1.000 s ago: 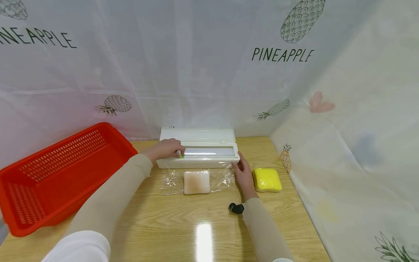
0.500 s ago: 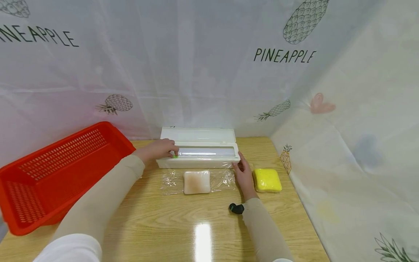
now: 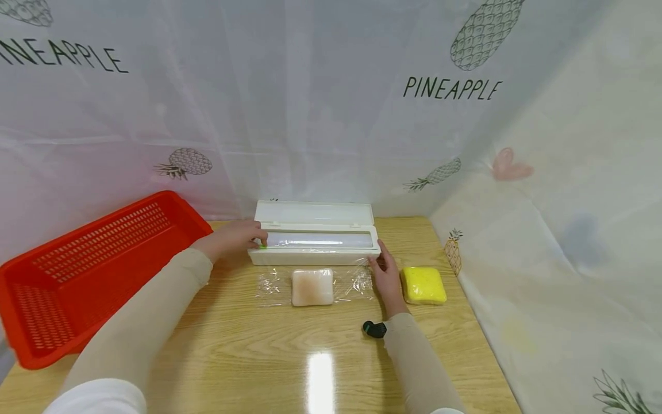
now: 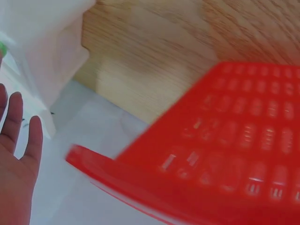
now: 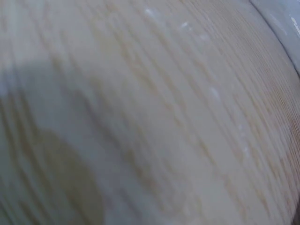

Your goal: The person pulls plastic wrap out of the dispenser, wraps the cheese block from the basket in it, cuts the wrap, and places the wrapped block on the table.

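Observation:
A white cling film dispenser (image 3: 310, 257) stands at the back of the table in the head view, its lid (image 3: 314, 213) raised and the roll (image 3: 318, 240) showing. My left hand (image 3: 237, 238) pinches a small green slide cutter (image 3: 263, 247) at the dispenser's left end. My right hand (image 3: 385, 278) grips the right front corner, thumb in front and fingers at the end. In front lies a sheet of cling film (image 3: 353, 284), with a white, brown-tinged bread-slice-shaped piece (image 3: 312, 287) on it. The left wrist view shows my left hand's fingers (image 4: 33, 138) beside the dispenser.
A red perforated basket (image 3: 103, 287) stands on the left, close to my left forearm. A yellow square block (image 3: 424, 285) in clear wrap lies right of my right hand. Behind the wooden table (image 3: 258, 351) hangs a pineapple-print cloth (image 3: 331, 115).
My left hand has moved left along the dispenser with the green slide cutter, to the dispenser's left end. My right hand keeps its grip on the right corner.

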### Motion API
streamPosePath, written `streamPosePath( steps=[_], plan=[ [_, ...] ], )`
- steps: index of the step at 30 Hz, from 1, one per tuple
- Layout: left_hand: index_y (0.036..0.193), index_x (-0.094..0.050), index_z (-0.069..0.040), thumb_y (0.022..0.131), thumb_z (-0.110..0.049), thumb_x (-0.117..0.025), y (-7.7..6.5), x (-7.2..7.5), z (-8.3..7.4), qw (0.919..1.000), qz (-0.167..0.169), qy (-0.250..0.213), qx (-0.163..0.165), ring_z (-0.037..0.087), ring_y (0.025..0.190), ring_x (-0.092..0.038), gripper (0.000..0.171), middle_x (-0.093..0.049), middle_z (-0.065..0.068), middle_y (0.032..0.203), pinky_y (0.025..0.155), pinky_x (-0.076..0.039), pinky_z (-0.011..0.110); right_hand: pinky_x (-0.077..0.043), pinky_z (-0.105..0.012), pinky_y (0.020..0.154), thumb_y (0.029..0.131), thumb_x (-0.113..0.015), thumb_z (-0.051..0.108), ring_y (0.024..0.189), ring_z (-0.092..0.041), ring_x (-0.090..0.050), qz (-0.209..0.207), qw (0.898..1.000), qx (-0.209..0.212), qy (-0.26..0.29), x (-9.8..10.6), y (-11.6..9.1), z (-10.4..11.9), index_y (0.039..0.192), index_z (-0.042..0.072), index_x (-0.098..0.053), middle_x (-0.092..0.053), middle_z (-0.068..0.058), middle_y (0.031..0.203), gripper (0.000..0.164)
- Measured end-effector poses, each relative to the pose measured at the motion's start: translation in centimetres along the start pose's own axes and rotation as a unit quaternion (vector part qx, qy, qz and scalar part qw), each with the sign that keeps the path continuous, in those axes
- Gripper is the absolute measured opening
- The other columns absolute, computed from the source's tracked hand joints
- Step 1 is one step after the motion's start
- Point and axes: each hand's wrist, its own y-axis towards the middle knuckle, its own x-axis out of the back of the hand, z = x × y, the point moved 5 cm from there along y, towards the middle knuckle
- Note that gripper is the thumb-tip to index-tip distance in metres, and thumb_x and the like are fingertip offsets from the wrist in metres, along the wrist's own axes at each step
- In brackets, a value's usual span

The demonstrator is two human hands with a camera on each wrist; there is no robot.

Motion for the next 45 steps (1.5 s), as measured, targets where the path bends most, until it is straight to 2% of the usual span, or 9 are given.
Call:
streamPosePath(
  steps=[5,11,18,25,31,35,38,41,45],
  plan=[
    [0.090,-0.066,-0.018,0.086,0.001,-0.070,-1.0,0.3,0.7,0.9997,-0.019,-0.002,-0.013,0.022,0.090,-0.055,0.020,-0.061,0.001,0.099,0.080,-0.049,0.037,-0.044,-0.039,0.094,0.097,-0.061,0.022,0.103,-0.027,-0.056,0.001,1.000,-0.001,0.005,-0.1,0.0,-0.1,0.150,0.022,-0.040,-0.057,-0.017,0.117,0.057],
    [0.086,-0.066,-0.018,0.081,0.003,-0.075,-1.5,0.6,1.0,0.9976,-0.044,0.040,-0.036,0.025,0.086,-0.056,0.023,-0.062,0.005,0.099,0.078,-0.049,0.038,-0.043,-0.041,0.096,0.097,-0.062,0.022,0.105,-0.026,-0.056,0.005,1.000,-0.013,0.000,0.0,0.0,-0.2,0.150,0.026,-0.040,-0.058,-0.015,0.117,0.058],
    [0.093,-0.071,-0.014,0.082,-0.002,-0.075,-2.2,0.6,0.5,0.9974,-0.050,0.050,-0.010,0.030,0.095,-0.057,0.017,-0.063,0.011,0.106,0.086,-0.048,0.043,-0.042,-0.041,0.098,0.097,-0.061,0.027,0.106,-0.025,-0.055,0.013,1.000,-0.028,-0.004,0.0,-0.3,0.0,0.151,0.029,-0.038,-0.057,-0.013,0.119,0.059],
    [0.108,-0.072,-0.012,0.081,-0.012,-0.079,-3.0,0.4,-2.0,0.9935,-0.105,0.022,0.037,0.027,0.091,-0.057,0.028,-0.062,0.010,0.102,0.083,-0.048,0.042,-0.040,-0.043,0.099,0.098,-0.059,0.034,0.109,-0.026,-0.053,0.019,0.999,-0.032,-0.005,0.1,-0.4,0.2,0.152,0.031,-0.034,-0.057,-0.013,0.121,0.060],
    [0.112,-0.070,-0.011,0.084,-0.016,-0.077,-3.5,-2.0,-5.6,0.9867,-0.138,-0.046,0.071,0.027,0.091,-0.059,0.029,-0.064,0.008,0.099,0.081,-0.050,0.042,-0.033,-0.047,0.108,0.102,-0.052,0.035,0.125,-0.030,-0.045,0.048,0.997,-0.052,0.008,0.0,-0.6,0.5,0.154,0.030,-0.029,-0.051,-0.016,0.135,0.058],
    [0.116,-0.069,-0.008,0.086,-0.016,-0.075,-3.7,-4.6,-8.1,0.9732,-0.150,-0.142,0.102,0.026,0.089,-0.059,0.031,-0.064,0.009,0.100,0.078,-0.050,0.041,-0.028,-0.049,0.111,0.103,-0.048,0.036,0.133,-0.031,-0.037,0.060,0.995,-0.067,0.033,0.5,-1.0,1.2,0.155,0.024,-0.029,-0.041,-0.015,0.147,0.056],
    [0.118,-0.068,-0.007,0.087,-0.014,-0.075,-3.8,-6.3,-9.4,0.9548,-0.158,-0.209,0.141,0.020,0.083,-0.056,0.032,-0.063,0.006,0.097,0.073,-0.049,0.037,-0.032,-0.048,0.106,0.103,-0.051,0.028,0.126,-0.034,-0.040,0.037,0.997,-0.046,0.044,1.2,-1.9,3.2,0.151,0.011,-0.037,-0.041,-0.019,0.142,0.053],
    [0.117,-0.068,-0.008,0.086,-0.013,-0.075,-3.9,-7.7,-10.5,0.9372,-0.172,-0.248,0.174,0.014,0.077,-0.053,0.032,-0.060,-0.001,0.091,0.070,-0.047,0.033,-0.035,-0.045,0.099,0.099,-0.059,0.016,0.116,-0.036,-0.045,0.005,1.000,0.010,0.019,1.7,-3.4,6.1,0.140,-0.004,-0.046,-0.047,-0.023,0.132,0.047],
    [0.115,-0.069,-0.010,0.085,-0.012,-0.076,-3.9,-9.0,-11.8,0.9183,-0.191,-0.285,0.198,0.011,0.071,-0.051,0.031,-0.057,-0.005,0.085,0.065,-0.046,0.031,-0.039,-0.048,0.091,0.089,-0.068,0.000,0.105,-0.042,-0.050,-0.011,0.993,0.113,-0.021,1.2,-5.4,8.8,0.122,-0.011,-0.058,-0.056,-0.027,0.116,0.036]
  ],
)
